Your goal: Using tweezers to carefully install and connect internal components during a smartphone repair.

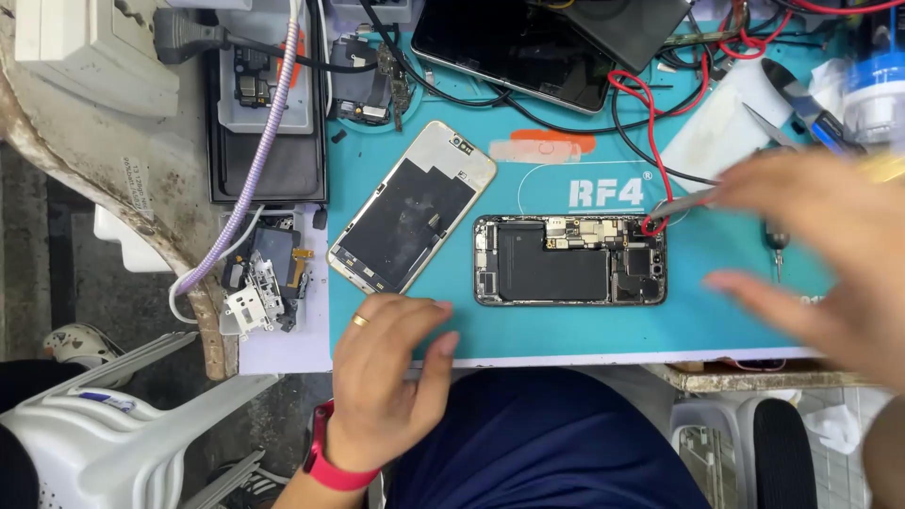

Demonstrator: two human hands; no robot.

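The opened black phone body with bare circuit boards (pixel 569 260) lies flat on the teal rubber work mat (pixel 735 283), between both hands. Left hand (pixel 386 377) rests spread and empty just below-left. The blurred right hand (pixel 830 254) pinches slim metal tweezers (pixel 681 201), whose tips reach the phone's upper right corner.

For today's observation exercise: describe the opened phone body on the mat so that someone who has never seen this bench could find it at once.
Start at the teal work mat that covers the bench. Near its middle lies the opened phone body, lengthwise, between the left hand and the blurred right hand. Unlike the detached screen panel tilted beside it, it shows a black battery and bare circuit boards.
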